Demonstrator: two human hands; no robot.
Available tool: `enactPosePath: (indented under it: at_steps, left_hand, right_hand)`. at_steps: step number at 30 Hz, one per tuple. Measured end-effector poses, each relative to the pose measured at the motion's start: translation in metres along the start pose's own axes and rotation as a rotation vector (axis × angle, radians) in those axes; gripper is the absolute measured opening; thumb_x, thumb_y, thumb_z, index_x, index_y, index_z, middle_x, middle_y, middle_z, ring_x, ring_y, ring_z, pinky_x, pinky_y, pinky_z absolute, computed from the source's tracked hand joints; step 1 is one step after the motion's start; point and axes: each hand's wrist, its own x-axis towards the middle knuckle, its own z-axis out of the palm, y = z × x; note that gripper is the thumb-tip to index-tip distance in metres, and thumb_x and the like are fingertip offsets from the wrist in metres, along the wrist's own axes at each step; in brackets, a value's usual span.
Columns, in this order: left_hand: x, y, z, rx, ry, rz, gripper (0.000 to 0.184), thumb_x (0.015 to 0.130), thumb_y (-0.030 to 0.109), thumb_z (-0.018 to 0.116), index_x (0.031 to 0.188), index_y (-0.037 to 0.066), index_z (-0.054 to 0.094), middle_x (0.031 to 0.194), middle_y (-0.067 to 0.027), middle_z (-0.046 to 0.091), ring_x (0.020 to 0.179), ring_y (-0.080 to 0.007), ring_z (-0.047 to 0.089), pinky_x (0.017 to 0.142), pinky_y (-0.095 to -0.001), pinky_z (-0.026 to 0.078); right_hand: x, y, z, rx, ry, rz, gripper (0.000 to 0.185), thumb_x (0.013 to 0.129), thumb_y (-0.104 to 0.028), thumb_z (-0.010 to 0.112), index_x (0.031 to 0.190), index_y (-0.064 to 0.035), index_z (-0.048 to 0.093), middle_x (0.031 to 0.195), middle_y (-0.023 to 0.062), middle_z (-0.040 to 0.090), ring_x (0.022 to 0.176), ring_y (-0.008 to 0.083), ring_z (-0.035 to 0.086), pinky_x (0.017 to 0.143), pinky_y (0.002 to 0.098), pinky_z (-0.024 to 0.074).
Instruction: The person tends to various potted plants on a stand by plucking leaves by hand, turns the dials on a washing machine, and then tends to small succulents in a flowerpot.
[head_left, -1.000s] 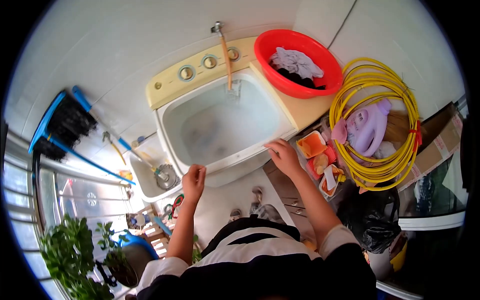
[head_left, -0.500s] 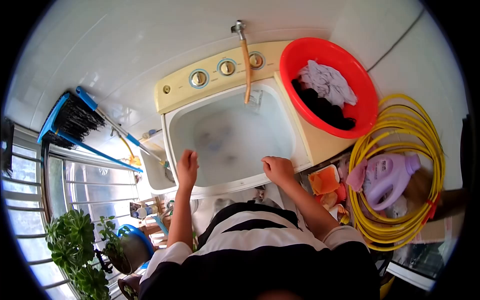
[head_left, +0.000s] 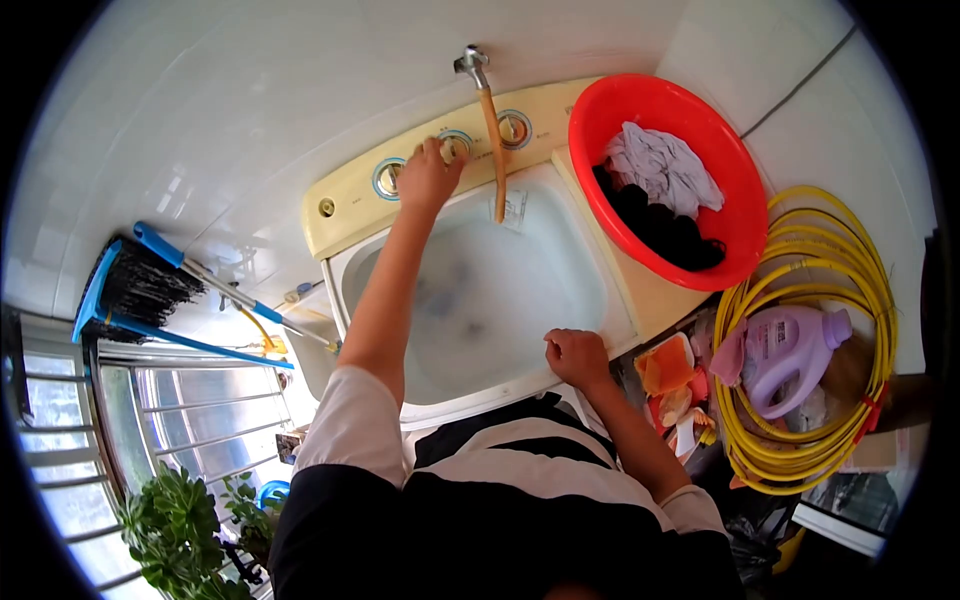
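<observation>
A cream washing machine with a white tub point(head_left: 590, 215) stands in front of me, holding cloudy water point(head_left: 500, 295) with dark blurry shapes under the surface. My left hand point(head_left: 430, 178) reaches across the tub to the control panel, its fingers curled at the middle knob point(head_left: 455, 147). They cover part of this knob. The left knob point(head_left: 388, 179) is just beside the hand, and the right knob point(head_left: 514, 129) sits behind the hose. My right hand point(head_left: 577, 357) is a loose fist at the tub's front right edge, with nothing visible in it.
A tan hose point(head_left: 495, 150) hangs from a wall tap point(head_left: 472, 64) over the tub. On the machine's right is a red basin point(head_left: 600, 225) with white and black clothes. Beyond lie a coiled yellow hose point(head_left: 740, 440) and a purple detergent bottle point(head_left: 790, 350). A broom point(head_left: 150, 285) leans left.
My left hand has moved from the tub's front left edge up to the middle knob. The right hand stays in a fist near the front edge. The view has shifted slightly.
</observation>
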Motion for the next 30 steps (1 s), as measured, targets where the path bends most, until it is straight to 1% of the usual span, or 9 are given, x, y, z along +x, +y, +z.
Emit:
enactPosePath:
  at_steps: [2, 4, 6, 10, 13, 16, 18, 22, 30]
  left_hand:
    - [0.022, 0.007, 0.008, 0.135, -0.083, -0.054, 0.052, 0.079, 0.048, 0.066, 0.106, 0.006, 0.053, 0.106, -0.0167, 0.062, 0.092, -0.0365, 0.063, 0.075, -0.0456, 0.052]
    - [0.029, 0.009, 0.012, 0.204, -0.094, -0.031, 0.041, 0.079, 0.038, 0.062, 0.103, 0.006, 0.052, 0.105, -0.0168, 0.061, 0.09, -0.0353, 0.064, 0.074, -0.0464, 0.053]
    - [0.034, 0.006, 0.021, 0.234, -0.098, 0.046, 0.037, 0.081, 0.034, 0.061, 0.102, 0.006, 0.052, 0.104, -0.0165, 0.061, 0.09, -0.0349, 0.064, 0.073, -0.0464, 0.053]
    - [0.021, 0.004, 0.015, 0.216, -0.108, 0.069, 0.033, 0.082, 0.031, 0.059, 0.1, 0.005, 0.052, 0.101, -0.0164, 0.061, 0.089, -0.0348, 0.065, 0.069, -0.0466, 0.054]
    - [0.015, 0.001, 0.018, 0.181, 0.013, 0.143, 0.033, 0.081, 0.031, 0.059, 0.098, 0.003, 0.053, 0.097, -0.0156, 0.062, 0.082, -0.0351, 0.066, 0.065, -0.0461, 0.054]
    - [0.025, 0.005, 0.021, 0.264, -0.023, 0.075, 0.033, 0.08, 0.031, 0.06, 0.097, 0.003, 0.053, 0.091, -0.0149, 0.063, 0.074, -0.0344, 0.066, 0.061, -0.0451, 0.054]
    - [0.043, 0.005, 0.016, 0.315, -0.196, 0.041, 0.036, 0.079, 0.034, 0.063, 0.095, 0.003, 0.054, 0.086, -0.0141, 0.065, 0.071, -0.033, 0.067, 0.06, -0.0437, 0.054]
    - [0.036, 0.0, 0.004, 0.296, -0.208, 0.18, 0.042, 0.08, 0.04, 0.065, 0.097, 0.003, 0.057, 0.089, -0.0158, 0.066, 0.077, -0.0314, 0.068, 0.063, -0.0422, 0.054]
    - [0.044, 0.003, 0.008, 0.349, -0.271, 0.204, 0.039, 0.08, 0.037, 0.064, 0.098, 0.003, 0.057, 0.093, -0.0166, 0.066, 0.084, -0.0318, 0.067, 0.069, -0.0432, 0.054]
  right_hand:
    - [0.001, -0.003, -0.002, -0.017, -0.005, 0.018, 0.008, 0.076, -0.014, 0.061, 0.08, -0.0089, 0.066, 0.07, 0.0116, 0.065, 0.064, 0.0306, 0.063, 0.06, 0.0411, 0.0502]
    - [0.0, -0.003, -0.002, -0.03, -0.02, 0.035, 0.007, 0.076, -0.014, 0.06, 0.078, -0.0091, 0.065, 0.07, 0.0119, 0.065, 0.064, 0.0314, 0.063, 0.06, 0.0418, 0.05]
    - [0.001, -0.003, -0.001, -0.036, -0.017, 0.029, 0.007, 0.076, -0.014, 0.06, 0.078, -0.0089, 0.065, 0.07, 0.012, 0.065, 0.064, 0.0316, 0.062, 0.06, 0.0419, 0.05]
    - [0.002, -0.007, -0.003, -0.031, -0.049, 0.072, 0.008, 0.076, -0.014, 0.06, 0.078, -0.0087, 0.065, 0.07, 0.011, 0.065, 0.065, 0.0314, 0.063, 0.061, 0.0424, 0.0502]
    - [0.003, -0.007, -0.003, -0.022, -0.052, 0.096, 0.007, 0.075, -0.014, 0.06, 0.078, -0.009, 0.065, 0.07, 0.0108, 0.065, 0.065, 0.0312, 0.063, 0.062, 0.0419, 0.0505]
    - [0.005, -0.008, -0.005, -0.035, -0.051, 0.091, 0.007, 0.075, -0.014, 0.061, 0.078, -0.0093, 0.065, 0.07, 0.0104, 0.065, 0.066, 0.0309, 0.063, 0.062, 0.0415, 0.0508]
    - [0.004, -0.006, -0.004, -0.028, -0.051, 0.09, 0.007, 0.075, -0.014, 0.061, 0.078, -0.0093, 0.065, 0.07, 0.01, 0.065, 0.065, 0.0309, 0.063, 0.062, 0.0415, 0.0507]
    - [0.003, -0.005, -0.002, -0.022, -0.036, 0.083, 0.006, 0.074, -0.013, 0.061, 0.077, -0.0091, 0.065, 0.069, 0.0095, 0.065, 0.064, 0.0305, 0.062, 0.062, 0.0412, 0.0503]
    - [0.003, -0.006, -0.004, -0.016, -0.058, 0.096, 0.008, 0.075, -0.014, 0.058, 0.075, -0.0092, 0.064, 0.068, 0.0085, 0.064, 0.064, 0.0291, 0.062, 0.061, 0.0412, 0.0501]
